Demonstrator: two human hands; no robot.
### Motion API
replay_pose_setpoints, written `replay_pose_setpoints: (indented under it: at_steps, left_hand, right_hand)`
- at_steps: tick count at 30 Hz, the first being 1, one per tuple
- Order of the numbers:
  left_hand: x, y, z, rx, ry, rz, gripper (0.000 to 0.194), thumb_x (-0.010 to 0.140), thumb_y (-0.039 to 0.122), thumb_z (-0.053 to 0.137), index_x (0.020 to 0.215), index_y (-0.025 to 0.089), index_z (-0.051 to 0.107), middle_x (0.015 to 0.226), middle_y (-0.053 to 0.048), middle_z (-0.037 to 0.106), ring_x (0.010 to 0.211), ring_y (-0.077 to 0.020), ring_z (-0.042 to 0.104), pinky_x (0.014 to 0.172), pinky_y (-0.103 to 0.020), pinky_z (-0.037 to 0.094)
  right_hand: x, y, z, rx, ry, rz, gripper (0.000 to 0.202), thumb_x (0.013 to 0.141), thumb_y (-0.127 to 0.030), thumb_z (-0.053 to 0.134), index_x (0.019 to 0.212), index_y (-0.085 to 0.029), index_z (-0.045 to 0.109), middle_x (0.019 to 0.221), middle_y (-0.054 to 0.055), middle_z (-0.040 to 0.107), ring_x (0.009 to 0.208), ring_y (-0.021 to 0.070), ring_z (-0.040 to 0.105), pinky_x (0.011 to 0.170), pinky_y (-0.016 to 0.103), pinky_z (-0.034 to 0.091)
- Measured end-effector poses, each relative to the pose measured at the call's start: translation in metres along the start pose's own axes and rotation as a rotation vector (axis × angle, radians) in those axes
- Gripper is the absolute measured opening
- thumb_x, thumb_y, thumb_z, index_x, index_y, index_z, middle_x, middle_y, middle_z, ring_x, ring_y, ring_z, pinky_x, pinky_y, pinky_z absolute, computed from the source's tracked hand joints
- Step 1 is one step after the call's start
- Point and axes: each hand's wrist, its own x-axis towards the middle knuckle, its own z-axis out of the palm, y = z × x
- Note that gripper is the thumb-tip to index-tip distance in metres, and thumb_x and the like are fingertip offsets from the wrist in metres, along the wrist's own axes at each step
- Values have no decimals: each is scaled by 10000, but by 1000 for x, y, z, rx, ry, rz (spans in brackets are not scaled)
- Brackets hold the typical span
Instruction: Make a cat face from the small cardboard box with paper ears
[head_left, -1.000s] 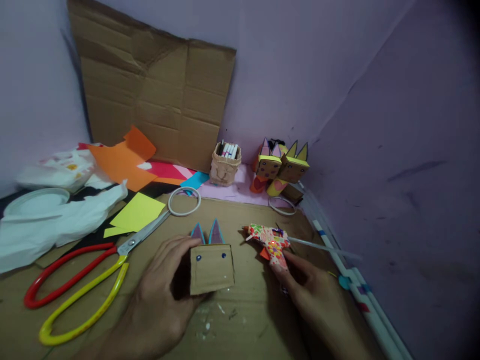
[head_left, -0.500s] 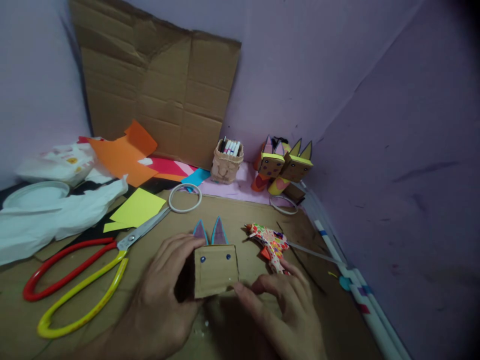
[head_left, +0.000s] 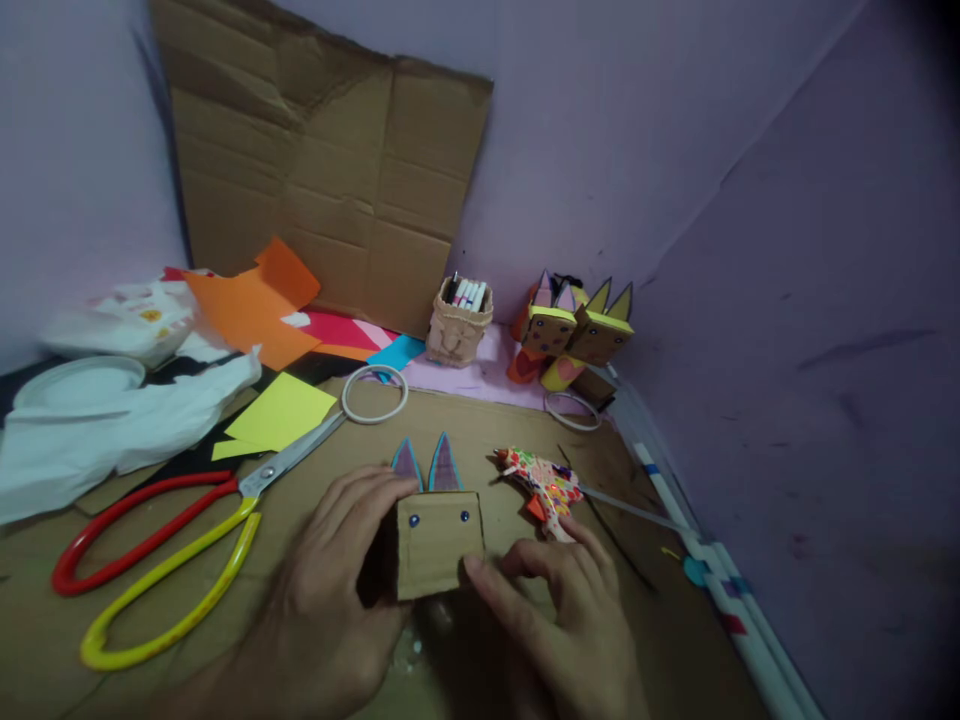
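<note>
A small cardboard animal head (head_left: 439, 560) has two dark blue shiny eyes and two pointed purple ears (head_left: 445, 465) with blue edges. My left hand (head_left: 330, 580) is closed around its left side, fingers over the top and thumb below. At the lower right corner of the face, the thumb of my right hand (head_left: 566, 610) rests against the cardboard. The other fingers of that hand are bent and apart, not wrapped round the head. Just beyond them lies a flower-patterned glue gun (head_left: 544, 485), a glue stick trailing from its back.
Large scissors (head_left: 247, 500) with red and yellow handles lie at left. Yellow paper (head_left: 281, 412), orange paper (head_left: 259, 300) and white plastic (head_left: 135, 430) are behind. A marker holder (head_left: 459, 335) and two finished-looking cardboard animals (head_left: 577, 335) stand near the wall, with tape rings (head_left: 375, 395) before them.
The view has shifted slightly, moving the scene a little to the right. My right thumb sits slightly farther onto the front of the face. My left hand keeps its hold.
</note>
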Motion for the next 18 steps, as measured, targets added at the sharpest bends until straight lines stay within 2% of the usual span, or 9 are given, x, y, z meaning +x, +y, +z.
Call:
replay_pose_setpoints:
  at_steps: [2,4,7,10,12,14,18]
  left_hand:
    - [1,0,0,0,-2,7,643,739,90,607,1319,250,381,1246,-96,547,1173,-278,507,1039,-462,455]
    - [1,0,0,4,2,17,638,732,82,604,1311,241,388,1240,-99,552,1178,-279,505,1047,-462,448]
    - [1,1,-1,-2,7,20,633,728,80,604,1305,236,396,1233,-98,556,1179,-278,511,1053,-460,443]
    - [-1,1,-1,-10,7,18,636,742,94,603,1319,248,387,1240,-95,555,1177,-279,522,1048,-465,449]
    - [-2,1,-1,-8,4,17,640,750,110,609,1328,260,379,1244,-93,555,1178,-287,525,1046,-476,452]
    - [-2,1,0,-8,2,5,648,752,124,619,1332,275,373,1253,-92,552,1189,-300,520,1048,-490,448]
    - [-3,1,1,-20,-11,-16,656,761,135,630,1338,294,364,1258,-92,550,1205,-313,508,1052,-509,438]
  right_hand:
    - [-2,-4,5,212,10,303,153,897,-282,611,744,-283,615,611,-33,609,582,177,599,568,314,468]
    - [-5,-6,9,366,-3,469,168,918,-262,569,757,-269,617,620,-24,606,550,163,597,490,285,456]
    - [-6,-6,14,398,6,517,142,921,-269,542,844,-258,660,676,-5,627,588,171,608,505,284,475]
    - [-3,-4,16,264,-33,554,172,879,-337,606,733,-258,652,654,-4,609,609,188,591,528,297,468]
    - [-1,-6,15,93,-22,479,186,859,-350,634,694,-263,635,666,3,612,660,208,592,577,319,469]
    - [0,-8,14,-26,28,334,109,877,-299,586,804,-290,666,737,16,632,736,225,595,693,372,482]
    - [-2,-9,9,-97,10,44,426,842,-118,441,1168,-320,626,930,55,612,845,228,576,916,488,398]
